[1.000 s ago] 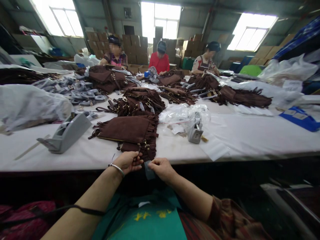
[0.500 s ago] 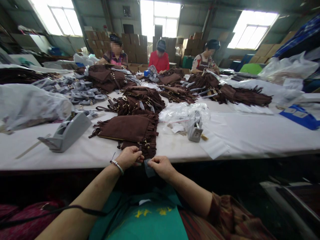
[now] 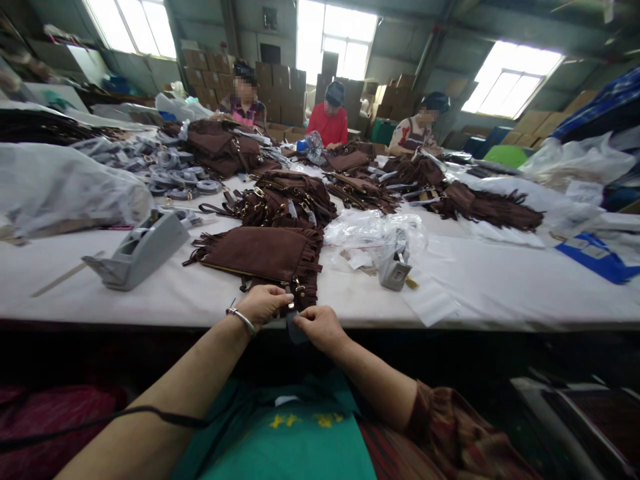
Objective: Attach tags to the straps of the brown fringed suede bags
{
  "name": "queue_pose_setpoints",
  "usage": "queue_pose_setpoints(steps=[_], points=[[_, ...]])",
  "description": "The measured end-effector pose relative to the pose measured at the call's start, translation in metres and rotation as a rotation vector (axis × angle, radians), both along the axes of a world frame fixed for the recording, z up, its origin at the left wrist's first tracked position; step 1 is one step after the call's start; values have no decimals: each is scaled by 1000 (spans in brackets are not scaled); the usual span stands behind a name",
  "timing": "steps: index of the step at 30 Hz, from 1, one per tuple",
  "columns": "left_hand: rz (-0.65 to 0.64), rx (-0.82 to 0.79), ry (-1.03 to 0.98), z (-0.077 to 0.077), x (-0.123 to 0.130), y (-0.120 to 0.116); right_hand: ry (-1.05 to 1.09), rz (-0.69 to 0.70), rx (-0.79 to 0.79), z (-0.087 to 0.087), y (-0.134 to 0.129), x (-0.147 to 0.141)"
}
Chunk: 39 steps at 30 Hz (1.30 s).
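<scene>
A brown fringed bag [image 3: 255, 253] lies flat at the table's front edge, its zipper side facing me. At its near right corner my left hand [image 3: 265, 303] pinches a small metal-tipped piece, perhaps the zipper pull. Close beside it, my right hand [image 3: 320, 327] pinches a small translucent grey piece [image 3: 296, 329] that hangs just over the edge. A gold clasp [image 3: 299, 288] shows on the bag's fringe above the fingers. Whether the two held pieces are joined cannot be made out.
A grey tape dispenser [image 3: 137, 253] stands at left, a smaller one [image 3: 395, 270] at right by crumpled clear plastic [image 3: 355, 230]. Stacked brown bags [image 3: 285, 200] lie behind. Three people work across the table [image 3: 490, 280]. A blue item [image 3: 597, 257] lies far right.
The view has shifted and tilted slightly. Both hands remain at the bag's corner, and a shiny metal tip now shows at my left fingertips.
</scene>
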State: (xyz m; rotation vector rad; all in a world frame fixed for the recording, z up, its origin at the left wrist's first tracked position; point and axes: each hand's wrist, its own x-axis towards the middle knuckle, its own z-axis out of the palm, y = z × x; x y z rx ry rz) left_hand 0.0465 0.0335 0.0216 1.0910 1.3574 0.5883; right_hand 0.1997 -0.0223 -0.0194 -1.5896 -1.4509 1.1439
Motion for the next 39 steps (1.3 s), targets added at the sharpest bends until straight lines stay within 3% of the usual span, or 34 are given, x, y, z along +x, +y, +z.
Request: queue_pose_setpoints(steps=[13, 22, 39], points=[[50, 93, 6, -10, -5, 0, 231, -18, -138, 2, -4, -12], [62, 16, -45, -8, -4, -1, 329, -46, -195, -1, -4, -14], [76, 2, -86, -14, -4, -1, 377, -11, -123, 1, -9, -11]])
